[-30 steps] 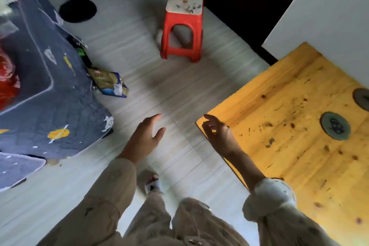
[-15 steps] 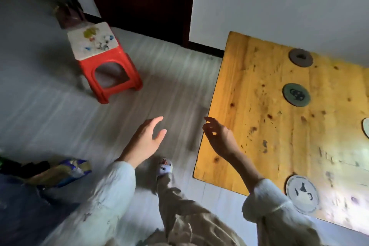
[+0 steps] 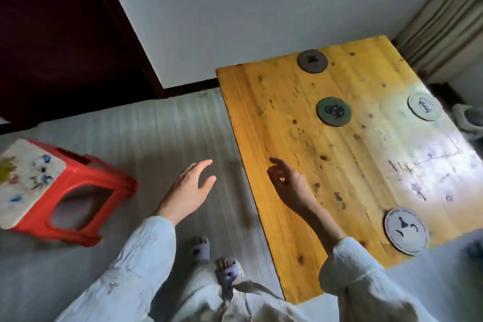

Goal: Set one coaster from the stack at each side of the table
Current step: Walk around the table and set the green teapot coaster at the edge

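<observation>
Left hand (image 3: pixel 187 192), open and empty, over the floor; right hand (image 3: pixel 288 187), fingers loosely curled, grasping nothing, above the yellow wooden surface (image 3: pixel 274 217). Four round coasters: dark brown (image 3: pixel 312 60), green (image 3: pixel 334 111), two pale (image 3: pixel 425 107) (image 3: pixel 406 230). The green one, forward-right, lies nearer the right hand.

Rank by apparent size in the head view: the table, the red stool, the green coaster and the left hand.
1. table
2. red stool
3. left hand
4. green coaster

The hand is nearer the camera than the coaster, so this last ranking holds only for how they look.
</observation>
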### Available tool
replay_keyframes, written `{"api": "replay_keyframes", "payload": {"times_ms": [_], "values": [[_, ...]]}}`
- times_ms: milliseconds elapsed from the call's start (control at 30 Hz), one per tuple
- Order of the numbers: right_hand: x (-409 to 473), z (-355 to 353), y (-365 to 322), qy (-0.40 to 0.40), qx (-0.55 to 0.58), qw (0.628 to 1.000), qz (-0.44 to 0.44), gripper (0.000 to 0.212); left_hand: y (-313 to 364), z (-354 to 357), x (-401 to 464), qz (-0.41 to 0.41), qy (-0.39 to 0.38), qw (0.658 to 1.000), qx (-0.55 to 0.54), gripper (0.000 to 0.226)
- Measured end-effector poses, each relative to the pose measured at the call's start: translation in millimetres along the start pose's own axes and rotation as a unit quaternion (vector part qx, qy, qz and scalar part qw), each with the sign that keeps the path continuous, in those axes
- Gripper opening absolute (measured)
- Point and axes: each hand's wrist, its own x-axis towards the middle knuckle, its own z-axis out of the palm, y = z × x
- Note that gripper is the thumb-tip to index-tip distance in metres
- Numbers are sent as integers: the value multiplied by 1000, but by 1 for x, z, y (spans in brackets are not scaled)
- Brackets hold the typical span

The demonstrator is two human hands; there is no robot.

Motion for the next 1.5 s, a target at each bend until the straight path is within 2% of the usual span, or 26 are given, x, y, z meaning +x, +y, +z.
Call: {"api": "replay_keyframes", "payload": {"times_ms": [200,300,400,567,733,900,1000,1200,1367,1500], "values": [[59,-19,-5,49,-2,997,62,39,18,-10,112,71,-104,991,36,43],[91,-33,-7,101,-7,991,85,38,31,-14,161,96,-167,980,56,44],[121,-43,0,132,-3,984,123,38,44,-13,208,121,-198,970,78,45],[158,-54,39,152,-4,969,197,39,59,24,264,149,-268,942,136,50],[200,-76,101,144,-36,953,265,43,61,83,311,151,-308,913,222,62],[253,-107,153,137,-119,950,254,48,63,129,345,155,-298,883,327,94],[284,-124,176,121,-163,948,246,54,59,141,349,130,-281,871,381,110],[332,-143,207,32,-259,940,219,69,57,145,349,127,-259,873,393,112],[327,-129,206,71,-265,938,212,62,57,144,349,120,-257,878,385,112],[309,-115,195,70,-260,938,218,60,54,145,350,123,-254,881,380,113]]}}
